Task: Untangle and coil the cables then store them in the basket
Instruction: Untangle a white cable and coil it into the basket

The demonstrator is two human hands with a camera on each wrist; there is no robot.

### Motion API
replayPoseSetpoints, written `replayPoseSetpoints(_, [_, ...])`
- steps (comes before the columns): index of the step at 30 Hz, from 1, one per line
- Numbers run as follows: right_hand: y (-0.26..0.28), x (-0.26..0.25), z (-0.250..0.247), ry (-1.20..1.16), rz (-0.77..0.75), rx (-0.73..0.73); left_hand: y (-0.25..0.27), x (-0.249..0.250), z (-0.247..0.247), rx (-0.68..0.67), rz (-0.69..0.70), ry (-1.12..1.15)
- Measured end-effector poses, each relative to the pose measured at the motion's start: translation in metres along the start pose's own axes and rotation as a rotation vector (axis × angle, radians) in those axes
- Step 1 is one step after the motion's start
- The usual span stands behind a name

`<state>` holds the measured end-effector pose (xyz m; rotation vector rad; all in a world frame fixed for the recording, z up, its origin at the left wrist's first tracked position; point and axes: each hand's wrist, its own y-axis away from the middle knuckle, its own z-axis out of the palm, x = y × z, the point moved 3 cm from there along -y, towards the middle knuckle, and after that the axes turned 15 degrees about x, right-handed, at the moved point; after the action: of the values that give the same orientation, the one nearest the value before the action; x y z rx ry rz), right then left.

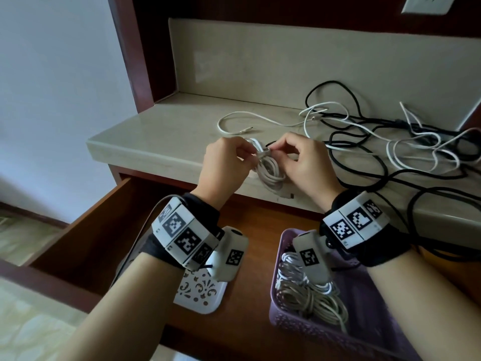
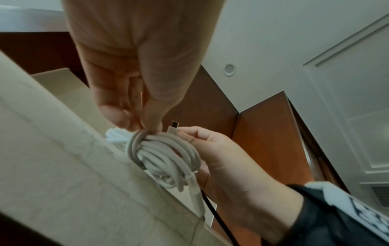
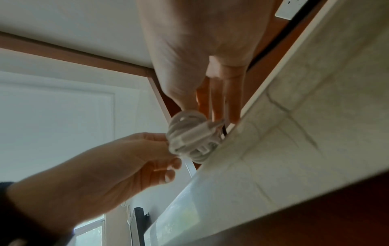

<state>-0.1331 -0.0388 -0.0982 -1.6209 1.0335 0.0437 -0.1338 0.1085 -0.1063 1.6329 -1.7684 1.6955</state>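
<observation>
White coiled cable (image 1: 269,171) hangs at the counter (image 1: 161,131) edge, left hand (image 1: 226,162) pinching its loops, right hand (image 1: 303,162) pinching its plug. Basket (image 1: 369,332) below holds finished coils; tangled cables (image 1: 390,144) remain on the counter.

Domestic bedroom: wooden desk (image 1: 166,131) with stone top, open drawer (image 1: 86,230), wall socket (image 1: 429,3), panelled door (image 2: 347,99).
</observation>
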Motion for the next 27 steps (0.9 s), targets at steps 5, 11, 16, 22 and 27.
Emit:
replayPoseSetpoints(5, [-0.008,-0.004,-0.002,0.032,0.112,-0.071,0.001,0.004,-0.001,-0.002,0.082,-0.056])
replayPoseSetpoints(11, [-0.007,-0.002,-0.001,0.008,0.158,0.012,0.004,-0.001,0.003,-0.021,-0.020,-0.070])
replayPoseSetpoints(16, [0.001,0.002,-0.003,0.000,0.121,0.049,0.005,-0.001,0.003,-0.007,0.020,-0.138])
replayPoseSetpoints(22, [0.007,0.001,-0.001,0.047,0.071,0.086,0.007,0.000,0.007,-0.056,-0.036,-0.050])
replayPoseSetpoints(27, [0.013,0.002,0.002,0.057,-0.012,0.135,0.016,0.004,0.017,-0.060,-0.096,-0.069])
